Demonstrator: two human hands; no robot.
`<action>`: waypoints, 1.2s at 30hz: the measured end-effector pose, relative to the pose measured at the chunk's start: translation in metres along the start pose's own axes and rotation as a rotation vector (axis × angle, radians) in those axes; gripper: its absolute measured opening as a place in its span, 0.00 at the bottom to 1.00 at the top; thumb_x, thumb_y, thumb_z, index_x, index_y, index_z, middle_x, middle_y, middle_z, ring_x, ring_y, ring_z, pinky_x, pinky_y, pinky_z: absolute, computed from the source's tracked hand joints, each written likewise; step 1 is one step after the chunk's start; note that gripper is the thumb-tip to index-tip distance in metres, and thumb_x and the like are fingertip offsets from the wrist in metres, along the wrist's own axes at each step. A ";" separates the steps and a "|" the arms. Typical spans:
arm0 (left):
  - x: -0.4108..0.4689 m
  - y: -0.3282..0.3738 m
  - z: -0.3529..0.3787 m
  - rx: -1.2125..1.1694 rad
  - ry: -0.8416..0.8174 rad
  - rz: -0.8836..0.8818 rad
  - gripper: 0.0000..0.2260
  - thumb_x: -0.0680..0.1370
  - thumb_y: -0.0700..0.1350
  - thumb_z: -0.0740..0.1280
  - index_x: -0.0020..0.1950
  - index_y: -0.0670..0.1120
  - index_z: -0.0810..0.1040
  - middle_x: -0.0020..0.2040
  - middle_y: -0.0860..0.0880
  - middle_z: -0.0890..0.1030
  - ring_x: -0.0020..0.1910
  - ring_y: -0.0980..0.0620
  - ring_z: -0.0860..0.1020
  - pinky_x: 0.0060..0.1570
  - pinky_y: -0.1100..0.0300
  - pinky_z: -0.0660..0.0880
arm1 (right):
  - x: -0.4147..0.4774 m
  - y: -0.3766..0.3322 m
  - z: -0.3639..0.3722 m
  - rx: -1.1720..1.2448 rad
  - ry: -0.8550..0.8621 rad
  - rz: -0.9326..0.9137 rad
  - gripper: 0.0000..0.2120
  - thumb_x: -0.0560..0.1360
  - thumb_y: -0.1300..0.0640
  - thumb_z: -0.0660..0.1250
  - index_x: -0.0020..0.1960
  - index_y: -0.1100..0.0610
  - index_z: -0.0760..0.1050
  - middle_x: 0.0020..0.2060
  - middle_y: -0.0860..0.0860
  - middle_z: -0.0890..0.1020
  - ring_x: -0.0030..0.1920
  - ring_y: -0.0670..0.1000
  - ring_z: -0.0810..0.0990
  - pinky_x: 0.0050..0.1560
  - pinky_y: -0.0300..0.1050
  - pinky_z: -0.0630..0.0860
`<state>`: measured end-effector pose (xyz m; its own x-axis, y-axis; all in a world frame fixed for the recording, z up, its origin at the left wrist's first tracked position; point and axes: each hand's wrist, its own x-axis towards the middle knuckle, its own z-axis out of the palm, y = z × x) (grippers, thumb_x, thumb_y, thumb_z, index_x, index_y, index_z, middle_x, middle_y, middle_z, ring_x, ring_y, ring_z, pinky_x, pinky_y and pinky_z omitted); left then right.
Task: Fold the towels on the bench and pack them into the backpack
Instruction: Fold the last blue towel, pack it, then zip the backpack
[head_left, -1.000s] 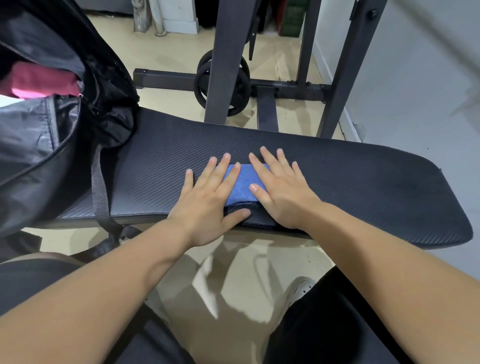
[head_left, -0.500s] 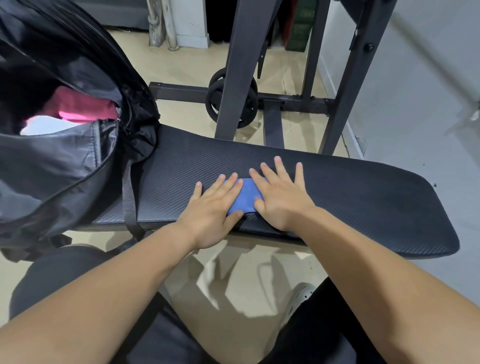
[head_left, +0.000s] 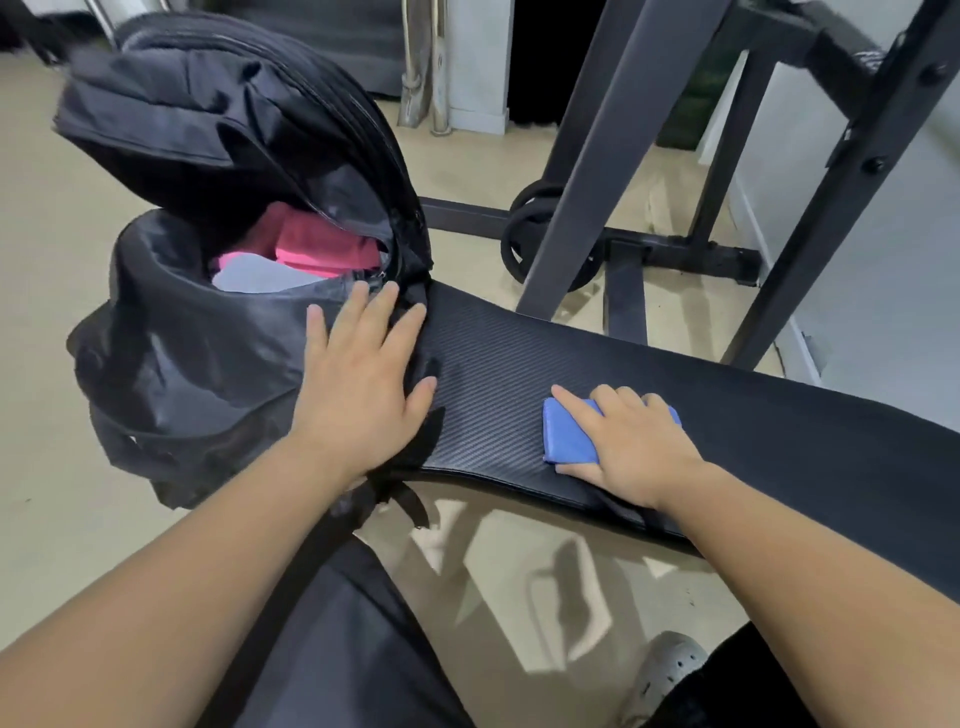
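The right hand (head_left: 631, 447) curls its grip round the folded blue towel (head_left: 566, 439) on the worktop (head_left: 779, 452). The open backpack (head_left: 197, 353) sits to its left, where the left hand (head_left: 358, 384) rests flat, grip wide.

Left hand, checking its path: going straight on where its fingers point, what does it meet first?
Probably the backpack rim, right at the fingertips of the left hand; a pink towel lies beyond.
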<state>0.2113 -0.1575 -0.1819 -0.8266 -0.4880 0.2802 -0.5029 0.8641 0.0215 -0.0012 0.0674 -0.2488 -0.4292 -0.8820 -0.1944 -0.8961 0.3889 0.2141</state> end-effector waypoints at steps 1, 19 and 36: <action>0.003 -0.009 -0.003 0.015 0.027 -0.050 0.33 0.76 0.58 0.67 0.77 0.45 0.66 0.79 0.41 0.63 0.79 0.37 0.57 0.73 0.30 0.54 | 0.004 -0.003 -0.004 -0.004 0.006 0.014 0.40 0.76 0.27 0.49 0.82 0.44 0.45 0.61 0.51 0.72 0.56 0.56 0.72 0.59 0.56 0.70; -0.001 -0.073 0.004 -0.109 0.257 -0.238 0.19 0.74 0.44 0.65 0.64 0.40 0.76 0.62 0.42 0.79 0.65 0.39 0.73 0.66 0.40 0.67 | 0.153 -0.114 -0.207 0.401 0.145 -0.184 0.27 0.76 0.47 0.71 0.73 0.38 0.68 0.81 0.51 0.35 0.60 0.60 0.79 0.57 0.51 0.76; 0.003 -0.080 0.014 -0.298 0.282 -0.165 0.08 0.67 0.29 0.73 0.42 0.37 0.78 0.42 0.41 0.77 0.48 0.38 0.73 0.49 0.54 0.68 | 0.201 -0.117 -0.186 0.809 0.197 -0.035 0.12 0.76 0.51 0.69 0.54 0.56 0.75 0.60 0.54 0.70 0.51 0.59 0.79 0.57 0.57 0.77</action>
<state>0.2452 -0.2296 -0.1961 -0.6195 -0.6057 0.4994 -0.4934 0.7952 0.3525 0.0386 -0.2049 -0.1349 -0.4393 -0.8983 -0.0012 -0.7454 0.3653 -0.5576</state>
